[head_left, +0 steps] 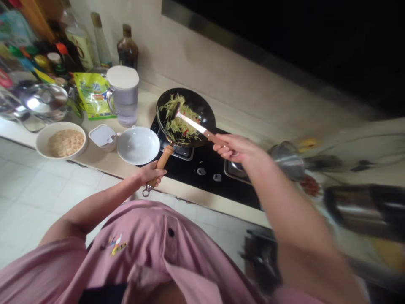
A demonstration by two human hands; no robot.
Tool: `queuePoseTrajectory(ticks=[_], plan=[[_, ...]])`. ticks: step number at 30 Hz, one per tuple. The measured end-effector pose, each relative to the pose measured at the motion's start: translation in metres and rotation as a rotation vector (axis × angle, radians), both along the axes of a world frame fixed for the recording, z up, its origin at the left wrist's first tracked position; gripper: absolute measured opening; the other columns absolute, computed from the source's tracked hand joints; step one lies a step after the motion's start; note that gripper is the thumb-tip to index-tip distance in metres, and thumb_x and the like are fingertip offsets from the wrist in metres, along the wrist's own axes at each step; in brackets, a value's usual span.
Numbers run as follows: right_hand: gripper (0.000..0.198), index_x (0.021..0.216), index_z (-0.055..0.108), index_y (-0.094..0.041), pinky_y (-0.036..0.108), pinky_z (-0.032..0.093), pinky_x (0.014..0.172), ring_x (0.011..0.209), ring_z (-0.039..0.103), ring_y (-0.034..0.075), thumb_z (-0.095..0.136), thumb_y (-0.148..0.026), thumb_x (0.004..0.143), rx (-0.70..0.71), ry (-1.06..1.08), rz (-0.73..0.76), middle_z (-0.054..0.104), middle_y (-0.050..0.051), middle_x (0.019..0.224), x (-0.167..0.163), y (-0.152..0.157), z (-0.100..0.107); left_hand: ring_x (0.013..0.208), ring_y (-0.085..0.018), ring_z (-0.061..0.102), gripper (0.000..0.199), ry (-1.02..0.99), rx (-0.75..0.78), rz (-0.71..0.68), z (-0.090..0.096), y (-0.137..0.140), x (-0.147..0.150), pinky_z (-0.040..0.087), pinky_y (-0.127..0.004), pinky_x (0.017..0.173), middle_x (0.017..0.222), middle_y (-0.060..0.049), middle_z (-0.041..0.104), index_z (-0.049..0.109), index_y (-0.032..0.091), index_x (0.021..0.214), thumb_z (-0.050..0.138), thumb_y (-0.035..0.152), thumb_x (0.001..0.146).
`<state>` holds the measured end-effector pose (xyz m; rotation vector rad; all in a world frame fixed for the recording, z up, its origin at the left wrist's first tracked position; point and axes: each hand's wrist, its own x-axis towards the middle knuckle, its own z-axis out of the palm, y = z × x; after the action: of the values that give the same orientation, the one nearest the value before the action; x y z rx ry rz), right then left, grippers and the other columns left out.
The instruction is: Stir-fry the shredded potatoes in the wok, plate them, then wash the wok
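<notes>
Grip closed around a wooden wok handle, the left hand anchors a black wok at center frame in the head view, presumably so the pan stays put under stirring. The right hand, its grip clamped on the brown handle of a spatula, works from the opposite side, likely keeping the fingers clear of the heat. The spatula's bright metal shank slants down into thin, pale-green vegetable shreds flecked with red, heaped in the wok's glossy, rounded hollow; its head is too obscured to make out. The wok sits over a burner of a smooth black cooktop set into a cream worktop. Just left of the wok, perhaps for easy reach, stand a shallow white bowl, a small lidded canister and a clear plastic pitcher.
</notes>
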<state>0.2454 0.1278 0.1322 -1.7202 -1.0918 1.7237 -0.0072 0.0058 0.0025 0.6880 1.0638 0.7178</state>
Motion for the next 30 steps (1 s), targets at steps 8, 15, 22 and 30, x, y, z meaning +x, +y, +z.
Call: queuePoseTrajectory(ticks=[8,15,22,30], plan=[[0.020,0.099,0.056,-0.011,0.005,0.019,0.030,0.043,0.036,0.001,0.040,-0.022,0.097,-0.204,0.399,-0.224,0.049,0.002,0.067,0.038,-0.081,-0.061,0.042,-0.006,0.044,0.041,-0.014,0.012,-0.015,0.002,0.001,-0.001,0.040,-0.020,0.037,0.059,0.008,0.048,0.037,0.021,0.088,0.075,0.029,0.076],[0.027,0.107,0.057,-0.013,0.009,0.020,0.032,0.039,0.030,0.001,0.058,-0.031,0.087,-0.038,0.278,-0.158,0.050,-0.001,0.061,0.057,-0.125,-0.077,0.041,-0.006,0.044,0.046,-0.015,0.039,-0.021,0.000,0.001,-0.001,0.041,-0.020,0.038,0.059,0.008,0.048,0.038,0.021,0.090,0.079,0.033,0.073],[0.014,0.097,0.052,-0.015,0.010,0.020,0.033,0.039,0.032,0.003,0.049,-0.027,0.092,0.218,0.301,-0.138,0.050,-0.002,0.057,-0.002,-0.048,-0.067,0.041,-0.006,0.045,0.044,-0.009,0.066,0.005,0.000,-0.001,0.001,0.040,-0.020,0.037,0.058,0.007,0.049,0.040,0.020,0.089,0.079,0.032,0.073],[0.032,0.107,0.052,-0.016,0.011,0.015,0.031,0.036,0.025,0.002,0.061,-0.039,0.087,0.075,0.242,-0.061,0.047,-0.005,0.055,0.020,-0.100,-0.085,0.048,-0.010,0.057,0.055,0.146,0.175,0.028,0.006,-0.011,-0.003,0.052,-0.025,0.045,0.066,0.004,0.059,0.042,0.019,0.102,0.082,0.036,0.069]])
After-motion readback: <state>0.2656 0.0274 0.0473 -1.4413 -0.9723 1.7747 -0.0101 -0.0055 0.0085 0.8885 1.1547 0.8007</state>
